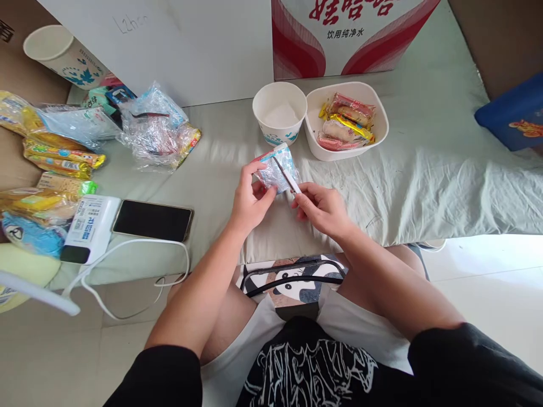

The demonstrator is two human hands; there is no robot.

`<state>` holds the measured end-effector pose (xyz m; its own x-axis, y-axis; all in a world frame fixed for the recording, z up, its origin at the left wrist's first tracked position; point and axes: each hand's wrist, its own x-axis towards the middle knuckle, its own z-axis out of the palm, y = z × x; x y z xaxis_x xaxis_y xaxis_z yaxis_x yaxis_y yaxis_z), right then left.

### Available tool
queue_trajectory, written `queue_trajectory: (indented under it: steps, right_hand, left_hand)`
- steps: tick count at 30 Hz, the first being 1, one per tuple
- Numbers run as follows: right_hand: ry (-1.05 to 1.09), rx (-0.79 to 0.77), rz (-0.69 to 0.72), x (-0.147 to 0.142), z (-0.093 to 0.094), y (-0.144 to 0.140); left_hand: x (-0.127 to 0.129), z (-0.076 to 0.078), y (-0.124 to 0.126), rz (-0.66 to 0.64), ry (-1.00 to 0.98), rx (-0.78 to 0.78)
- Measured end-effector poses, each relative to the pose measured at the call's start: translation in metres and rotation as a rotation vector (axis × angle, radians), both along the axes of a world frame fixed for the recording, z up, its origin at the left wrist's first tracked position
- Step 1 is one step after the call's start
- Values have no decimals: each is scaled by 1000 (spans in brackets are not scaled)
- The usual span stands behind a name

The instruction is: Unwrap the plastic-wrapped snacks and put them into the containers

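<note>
Left hand (250, 200) pinches small clear snack packet (278, 168) by its left edge; right hand (319, 208) closed on thin white-handled blade (288, 180), tip laid across packet. Packet held just above grey-green cloth (424, 164). Left: black phone (153, 220), white power bank (90, 227) beside it. Beyond hands: paper cup (279, 113) touching white bowl (379, 121) with wrapped snacks (345, 121). Farthest: red-white carton (339, 34)

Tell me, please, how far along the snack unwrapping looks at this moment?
Partly done. Several wrapped snacks lie in the white bowl, and empty wrappers are piled at left. The left hand and right hand hold one small blue packet. Unopened packs wait at far left; the paper cup looks empty.
</note>
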<state>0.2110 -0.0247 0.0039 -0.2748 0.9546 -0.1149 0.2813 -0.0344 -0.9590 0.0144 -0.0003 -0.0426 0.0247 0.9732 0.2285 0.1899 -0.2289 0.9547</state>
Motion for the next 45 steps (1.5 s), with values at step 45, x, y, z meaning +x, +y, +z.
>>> queue_trajectory:
  steps: [45]
  right_hand:
    - [-233, 492, -190, 47, -16, 22]
  left_hand:
    - [-32, 27, 5, 225, 64, -351]
